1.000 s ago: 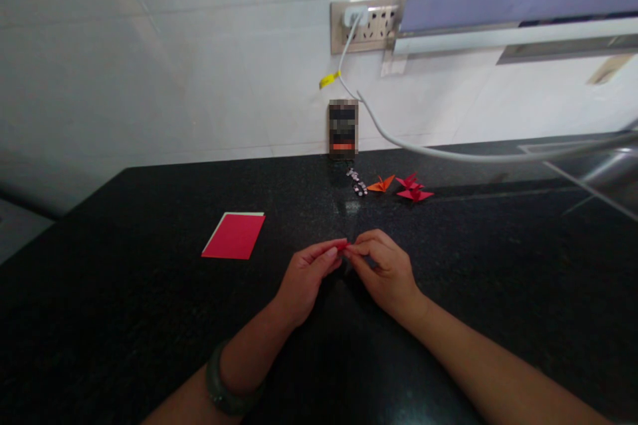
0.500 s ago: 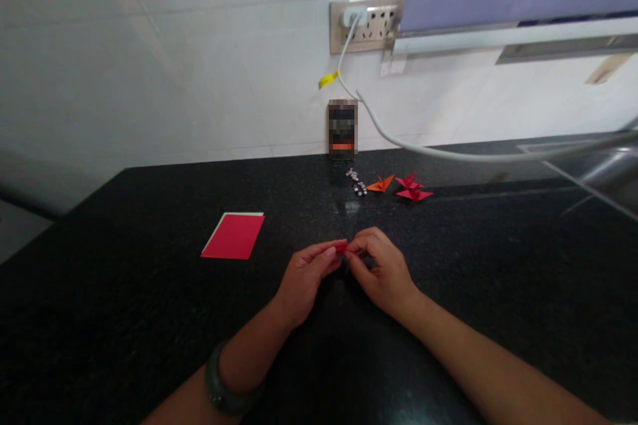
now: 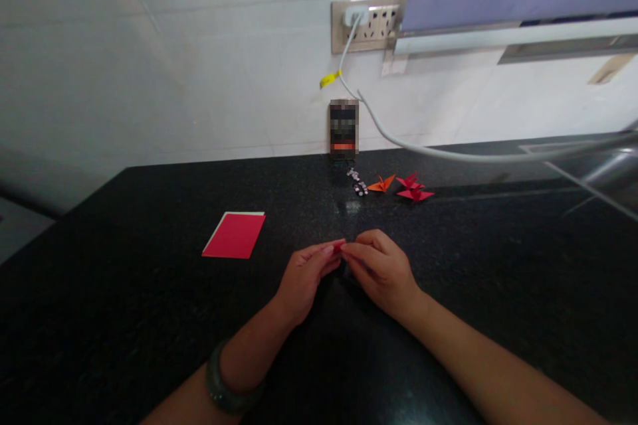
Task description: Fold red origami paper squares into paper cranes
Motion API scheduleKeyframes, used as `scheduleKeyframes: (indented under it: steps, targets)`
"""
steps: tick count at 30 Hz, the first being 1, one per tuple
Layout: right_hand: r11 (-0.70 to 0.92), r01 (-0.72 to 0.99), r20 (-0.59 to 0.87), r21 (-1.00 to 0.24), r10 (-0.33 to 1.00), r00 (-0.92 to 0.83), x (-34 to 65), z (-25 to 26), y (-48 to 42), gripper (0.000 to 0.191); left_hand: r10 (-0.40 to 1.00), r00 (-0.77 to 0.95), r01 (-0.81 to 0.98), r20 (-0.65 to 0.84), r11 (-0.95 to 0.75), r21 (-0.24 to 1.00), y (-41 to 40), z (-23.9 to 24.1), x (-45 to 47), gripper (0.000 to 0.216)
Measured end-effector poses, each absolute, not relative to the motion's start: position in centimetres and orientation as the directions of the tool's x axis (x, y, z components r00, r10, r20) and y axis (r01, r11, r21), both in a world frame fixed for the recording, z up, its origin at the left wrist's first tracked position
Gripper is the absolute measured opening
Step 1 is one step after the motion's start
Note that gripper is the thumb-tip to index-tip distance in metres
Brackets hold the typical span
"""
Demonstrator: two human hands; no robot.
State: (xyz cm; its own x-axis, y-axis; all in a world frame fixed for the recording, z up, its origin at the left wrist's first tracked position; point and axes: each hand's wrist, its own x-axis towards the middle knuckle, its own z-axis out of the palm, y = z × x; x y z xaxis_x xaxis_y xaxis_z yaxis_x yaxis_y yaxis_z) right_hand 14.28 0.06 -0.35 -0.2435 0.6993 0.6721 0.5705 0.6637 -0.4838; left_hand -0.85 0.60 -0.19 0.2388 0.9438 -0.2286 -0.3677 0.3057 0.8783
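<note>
My left hand (image 3: 304, 277) and my right hand (image 3: 379, 270) meet at the middle of a black stone counter (image 3: 124, 319). Both pinch a small folded red paper (image 3: 338, 248) between their fingertips; only a sliver of it shows. A dark bracelet (image 3: 224, 385) sits on my left wrist. A stack of red paper squares (image 3: 234, 235) lies flat to the left of my hands.
Farther back lie an orange folded figure (image 3: 381, 183), two red folded figures (image 3: 413, 188) and a small patterned one (image 3: 357, 181). A blurred small box (image 3: 343, 129) leans on the white wall. A white cable (image 3: 448, 153) runs from the wall socket (image 3: 366, 25) off to the right.
My right hand's fingers have shifted slightly lower and closer over the red paper. The left hand has hardly moved.
</note>
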Motion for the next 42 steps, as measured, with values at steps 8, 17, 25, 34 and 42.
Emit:
scheduleKeyframes:
  steps: [8,17,25,34,42]
  targets:
    - [0.669,0.634,0.653,-0.388,0.685,-0.323,14.43,-0.54,0.18,0.022,0.944,0.224,-0.338,-0.24,0.307,0.89,0.71,-0.25,-0.76,0.022]
    - [0.711,0.648,0.709,-0.273,0.604,-0.363,14.44,-0.36,0.3,0.02,0.945,0.216,-0.331,-0.247,0.309,0.892,0.84,-0.42,-0.82,0.023]
    - [0.634,0.69,0.583,-0.348,0.723,-0.37,14.2,-0.33,0.11,0.016,0.946,0.212,-0.316,-0.245,0.304,0.899,0.78,-0.42,-0.75,0.025]
    - [0.574,0.73,0.519,-0.371,0.78,-0.35,14.01,-0.17,0.17,0.015,0.961,0.202,-0.127,-0.19,0.218,0.968,0.71,-0.17,-0.76,0.03]
    - [0.587,0.649,0.48,-0.485,0.799,-0.363,14.08,-0.1,0.12,0.014,0.968,0.188,-0.251,-0.164,0.209,0.945,0.74,-0.24,-0.84,0.033]
